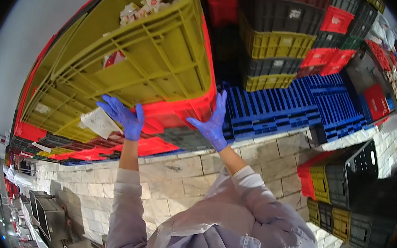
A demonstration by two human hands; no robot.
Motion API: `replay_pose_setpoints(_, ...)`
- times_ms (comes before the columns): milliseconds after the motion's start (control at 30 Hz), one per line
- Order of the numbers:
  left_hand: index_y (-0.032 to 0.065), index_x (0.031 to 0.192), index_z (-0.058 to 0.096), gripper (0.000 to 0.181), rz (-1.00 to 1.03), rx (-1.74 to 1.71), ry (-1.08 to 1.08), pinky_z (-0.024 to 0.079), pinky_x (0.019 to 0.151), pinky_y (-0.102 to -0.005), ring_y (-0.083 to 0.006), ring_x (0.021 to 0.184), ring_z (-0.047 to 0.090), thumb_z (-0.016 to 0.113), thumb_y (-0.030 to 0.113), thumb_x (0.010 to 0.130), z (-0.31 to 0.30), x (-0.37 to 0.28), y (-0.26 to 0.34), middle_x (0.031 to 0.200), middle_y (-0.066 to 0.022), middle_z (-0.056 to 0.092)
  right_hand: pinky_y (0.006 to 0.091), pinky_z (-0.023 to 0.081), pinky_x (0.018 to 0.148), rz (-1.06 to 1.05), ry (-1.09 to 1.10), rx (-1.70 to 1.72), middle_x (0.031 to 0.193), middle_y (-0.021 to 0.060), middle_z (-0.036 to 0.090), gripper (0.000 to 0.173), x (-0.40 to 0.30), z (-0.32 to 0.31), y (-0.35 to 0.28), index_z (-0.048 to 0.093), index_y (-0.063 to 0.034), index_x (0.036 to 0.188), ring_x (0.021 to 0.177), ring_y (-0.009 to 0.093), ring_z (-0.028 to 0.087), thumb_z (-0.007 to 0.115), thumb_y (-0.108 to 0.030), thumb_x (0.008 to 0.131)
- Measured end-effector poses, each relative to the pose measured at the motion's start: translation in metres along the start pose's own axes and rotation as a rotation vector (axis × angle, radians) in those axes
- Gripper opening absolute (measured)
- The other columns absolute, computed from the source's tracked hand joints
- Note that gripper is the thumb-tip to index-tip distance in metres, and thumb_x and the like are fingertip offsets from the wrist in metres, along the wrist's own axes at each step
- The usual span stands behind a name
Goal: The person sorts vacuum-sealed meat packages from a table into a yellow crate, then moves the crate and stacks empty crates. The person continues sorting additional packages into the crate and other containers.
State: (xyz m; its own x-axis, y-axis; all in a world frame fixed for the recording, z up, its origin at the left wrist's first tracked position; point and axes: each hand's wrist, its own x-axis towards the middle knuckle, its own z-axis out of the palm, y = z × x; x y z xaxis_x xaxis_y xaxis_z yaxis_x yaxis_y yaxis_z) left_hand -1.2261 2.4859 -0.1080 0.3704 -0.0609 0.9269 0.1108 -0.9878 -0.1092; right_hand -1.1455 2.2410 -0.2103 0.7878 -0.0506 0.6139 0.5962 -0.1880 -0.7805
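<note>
An olive-yellow plastic crate (169,56) sits at the top of a stack before me, tilted in the view, with small wrapped packets (141,11) inside. Beneath it is a red crate (156,116). My left hand (127,119), in a blue glove, has its fingers spread by the crate's lower edge, next to a white paper tag (100,121) with handwriting. At the stack's corner, my gloved right hand (213,122) is spread with thumb and fingers apart beside the red crate. Whether either palm presses on the crates I cannot tell.
Blue plastic pallets (275,110) lie to the right, with tall stacks of black and yellow crates (281,46) on them. More crates (340,177) stand on the tiled floor (191,195) at right. Metal carts (50,213) are at lower left.
</note>
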Motion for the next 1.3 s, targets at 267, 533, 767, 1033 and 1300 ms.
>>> replay_pose_setpoints(267,0.0079,0.151,0.007,0.085,-0.069,0.058,0.073,0.009,0.112,-0.062,-0.0529,0.139,0.003,0.045,0.054,0.09,0.023,0.008,0.0,0.156,-0.0206,0.01,0.0492,0.035,0.105,-0.172,0.054,0.06,0.144,0.0239,0.035,0.106,0.025,0.034,0.038,0.032,-0.0017,0.14,0.128,0.042,0.039,0.085,-0.038,0.057)
replay_pose_setpoints(533,-0.0022,0.136,0.036,0.064,-0.156,-0.307,0.387,0.022,0.111,-0.0548,-0.0419,0.131,0.034,0.048,0.043,0.093,0.053,0.062,0.023,0.141,-0.0229,0.037,0.0484,0.032,0.107,-0.137,0.033,0.019,0.14,0.0218,0.038,0.106,0.07,0.071,0.076,0.033,-0.002,0.14,0.129,0.04,0.037,0.085,-0.04,0.056)
replay_pose_setpoints(767,0.0045,0.116,0.061,0.044,-0.038,0.291,0.034,0.043,0.087,-0.0468,-0.0362,0.097,0.059,0.041,0.04,0.099,0.001,0.244,-0.015,0.103,-0.017,0.065,0.0485,0.032,0.107,-0.123,-0.035,-0.019,0.137,0.0238,0.037,0.105,0.077,0.07,0.072,0.031,-0.0045,0.139,0.128,0.041,0.036,0.085,-0.042,0.058)
replay_pose_setpoints(1033,-0.0052,0.072,0.057,0.057,-0.059,0.111,-0.167,0.039,0.058,-0.0492,-0.0449,0.062,0.05,0.04,0.042,0.099,-0.013,0.242,-0.037,0.072,-0.0288,0.055,0.0434,0.03,0.11,-0.08,-0.315,-0.052,0.141,0.0277,0.032,0.109,0.073,0.021,0.051,0.028,0.0005,0.141,0.131,0.042,0.034,0.08,-0.053,0.062)
replay_pose_setpoints(1300,-0.0035,0.088,0.064,0.042,-0.091,0.276,-0.026,0.044,0.064,-0.0477,-0.0409,0.071,0.059,0.043,0.032,0.098,-0.015,0.215,-0.054,0.081,-0.0245,0.063,0.045,0.035,0.106,-0.374,-0.312,-0.314,0.137,0.0221,0.045,0.077,0.269,-0.149,0.096,0.045,-0.002,0.133,0.127,0.038,0.043,0.074,-0.043,0.075)
